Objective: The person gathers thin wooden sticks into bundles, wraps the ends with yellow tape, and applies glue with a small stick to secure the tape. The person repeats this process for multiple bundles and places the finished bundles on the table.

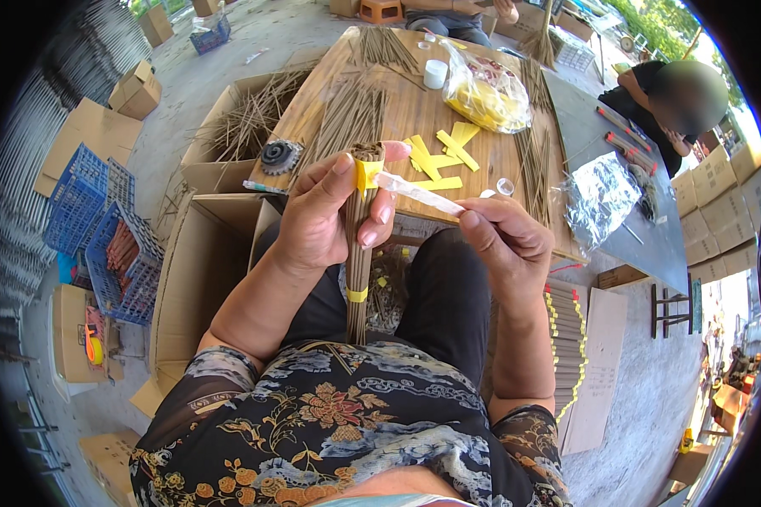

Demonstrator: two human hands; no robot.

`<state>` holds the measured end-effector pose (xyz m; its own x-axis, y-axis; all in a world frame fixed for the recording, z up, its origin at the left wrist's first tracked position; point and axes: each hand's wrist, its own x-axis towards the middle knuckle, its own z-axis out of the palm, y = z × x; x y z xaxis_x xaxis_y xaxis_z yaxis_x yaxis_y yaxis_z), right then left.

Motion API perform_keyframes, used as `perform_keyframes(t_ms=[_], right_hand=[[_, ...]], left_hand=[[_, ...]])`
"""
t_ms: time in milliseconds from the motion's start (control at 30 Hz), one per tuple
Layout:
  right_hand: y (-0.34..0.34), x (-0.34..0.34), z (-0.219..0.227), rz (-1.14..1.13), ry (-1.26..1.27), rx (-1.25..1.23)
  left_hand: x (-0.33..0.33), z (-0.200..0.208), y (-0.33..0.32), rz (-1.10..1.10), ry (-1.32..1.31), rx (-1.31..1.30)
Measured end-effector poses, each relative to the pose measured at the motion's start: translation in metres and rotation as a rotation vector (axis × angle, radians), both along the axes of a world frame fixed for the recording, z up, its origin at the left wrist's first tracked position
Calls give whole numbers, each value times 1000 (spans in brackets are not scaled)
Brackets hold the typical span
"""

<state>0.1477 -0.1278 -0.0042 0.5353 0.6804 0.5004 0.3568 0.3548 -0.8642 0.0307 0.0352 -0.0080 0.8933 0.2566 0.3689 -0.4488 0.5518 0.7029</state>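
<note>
My left hand is closed round the upper end of a bundle of thin brown sticks, held upright above my lap. A yellow paper band wraps the bundle's top, and a second yellow band circles it lower down. Between thumb and fingers, my right hand pinches a pale, whitish strip. That strip runs across to the upper yellow band at the left hand's fingertips. Several yellow paper strips lie loose on the wooden table just beyond my hands.
On the table are more brown sticks, a plastic bag of yellow strips and a white jar. Cardboard boxes and blue crates stand left. Another person sits at the grey table, right.
</note>
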Motion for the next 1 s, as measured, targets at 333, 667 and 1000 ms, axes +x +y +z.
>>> perform_keyframes(t_ms=[333, 667, 1000], right_hand=[[2, 6, -5, 18, 40, -2], [5, 18, -16, 1, 133, 19], [9, 27, -24, -7, 9, 109]], left_hand=[[8, -3, 1, -14, 2, 13], [19, -6, 3, -24, 25, 6], [30, -12, 10, -137, -15, -58]])
